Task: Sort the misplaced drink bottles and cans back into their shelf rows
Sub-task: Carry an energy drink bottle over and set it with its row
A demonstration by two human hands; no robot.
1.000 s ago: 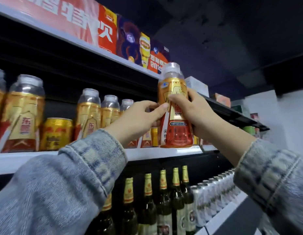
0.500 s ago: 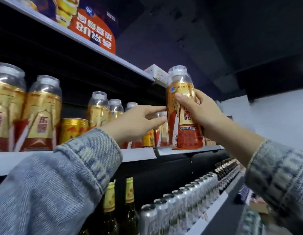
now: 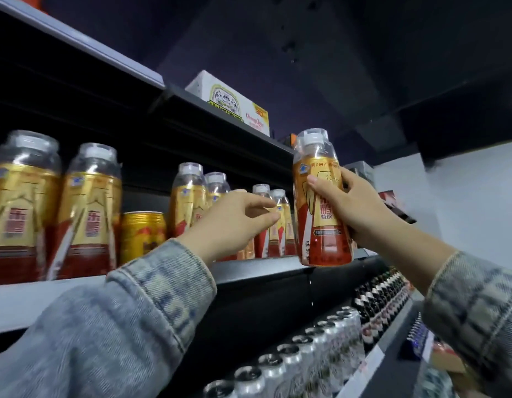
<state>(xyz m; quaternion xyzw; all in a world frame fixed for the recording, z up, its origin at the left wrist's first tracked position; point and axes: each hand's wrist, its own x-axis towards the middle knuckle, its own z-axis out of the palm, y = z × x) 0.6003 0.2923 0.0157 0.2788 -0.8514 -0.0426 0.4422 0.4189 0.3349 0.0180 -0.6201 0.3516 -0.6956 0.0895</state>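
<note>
Held bottle: a gold-and-red drink bottle [image 3: 323, 245] with a clear domed cap stands upright at the right centre of the frame. Its base is level with the front lip of the middle shelf [image 3: 257, 268].
Right hand: the right hand [image 3: 361, 208] is wrapped round the bottle's middle. Its fingers [image 3: 320, 185] curl across the label from the right, in a firm full grip.
Left hand: the left hand [image 3: 232, 222] reaches in from the lower left and holds nothing. Its fingers [image 3: 266, 218] are loosely curled, with thumb and forefinger a little apart. I cannot tell whether they touch anything.
Key relation: the matching bottles [image 3: 277, 242] stand on the shelf just left of the held bottle and further in. The left fingertips sit in front of them. The held bottle's long axis is vertical, the same as theirs, so it probably needs only a short push inward and left. The right hand does the carrying, and the left is nearer the row and could steady it.
Odd one out: a gold can [image 3: 142, 237] stands among taller bottles [image 3: 88, 214] at the left and is likely misplaced.
Risk: the neighbouring bottles could be knocked over.
</note>
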